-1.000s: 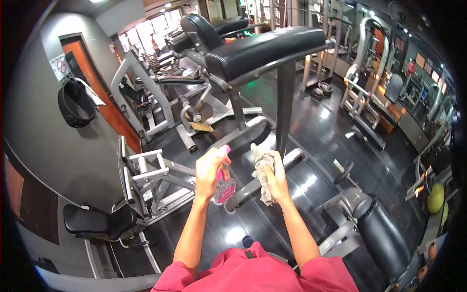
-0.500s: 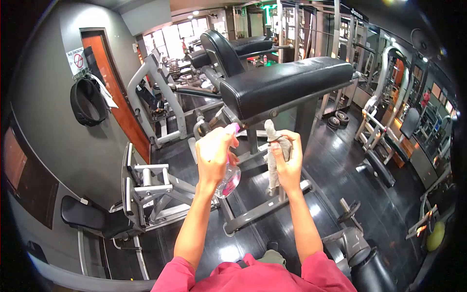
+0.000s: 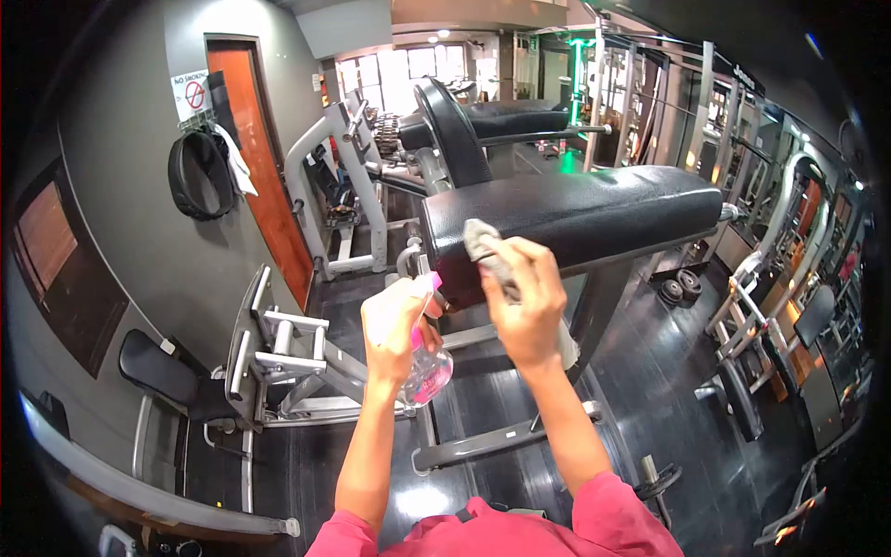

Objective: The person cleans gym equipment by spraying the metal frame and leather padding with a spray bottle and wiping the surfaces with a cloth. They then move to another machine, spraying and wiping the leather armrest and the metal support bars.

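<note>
While a spray bottle [image 3: 427, 367] is gripped in the left hand [image 3: 397, 320], its fingers closed around the neck below the pink nozzle, a little pink liquid can be made out in the clear body; how full it is cannot be told. A grey cloth [image 3: 484, 249] is clutched in the closed fingers of the right hand [image 3: 527, 302] and is pressed against the near left end of a black padded bench [image 3: 603, 213], which is carried on a grey metal frame [image 3: 483, 444]. The bottle is held just beside and below that end of the pad, not touching it. Compared with half a second earlier, the right hand has been raised and moved onto the pad, where before the cloth was hanging in the air below the pad. The bottle has stayed at much the same height, and the pad is now seen closer.
</note>
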The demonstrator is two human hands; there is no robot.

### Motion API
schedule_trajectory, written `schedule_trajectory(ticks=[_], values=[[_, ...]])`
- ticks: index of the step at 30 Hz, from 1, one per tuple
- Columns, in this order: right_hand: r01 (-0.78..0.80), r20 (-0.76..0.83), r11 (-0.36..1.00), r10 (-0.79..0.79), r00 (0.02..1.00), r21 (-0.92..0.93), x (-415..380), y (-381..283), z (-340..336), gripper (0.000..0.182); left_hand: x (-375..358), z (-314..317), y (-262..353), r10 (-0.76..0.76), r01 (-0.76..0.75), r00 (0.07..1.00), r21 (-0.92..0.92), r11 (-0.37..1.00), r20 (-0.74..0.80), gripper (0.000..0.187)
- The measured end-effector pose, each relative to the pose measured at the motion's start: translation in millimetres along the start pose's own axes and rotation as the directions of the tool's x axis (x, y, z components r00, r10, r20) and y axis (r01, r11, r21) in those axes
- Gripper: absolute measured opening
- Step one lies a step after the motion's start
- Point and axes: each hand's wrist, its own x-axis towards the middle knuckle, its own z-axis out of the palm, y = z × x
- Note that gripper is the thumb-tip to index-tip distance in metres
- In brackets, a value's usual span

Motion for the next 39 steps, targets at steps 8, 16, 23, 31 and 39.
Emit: schedule_trajectory(ticks=[8,16,23,31,39], values=[[0.176,0.172,0.984,-0.17,0.97,-0.017,-8.1,3.9,-4.8,0.049,-6.1,-16.8,3.6,-0.018,0.02,1.0,-0.11,0.994,0.012,0.031],[0.049,0.026,0.999,-0.049,0.998,0.002,8.3,-1.8,-2.1,0.04,-4.5,-23.9,3.9,-0.027,0.032,0.999,-0.101,0.994,0.045,0.03],[0.181,0.108,0.983,-0.18,0.978,-0.002,-14.1,19.6,-9.6,0.049,3.2,-23.2,1.7,-0.027,0.034,0.998,-0.128,0.991,0.052,0.031],[0.046,-0.071,0.999,-0.045,0.996,0.008,-25.0,2.2,14.7,0.041,4.3,-32.1,-2.2,0.006,0.005,0.997,-0.149,0.989,0.071,0.033],[0.136,0.001,0.99,-0.136,0.991,-0.026,-34.9,22.0,5.2,0.035,6.1,-35.7,-3.9,-0.021,0.042,0.994,-0.189,0.981,0.111,0.035]])
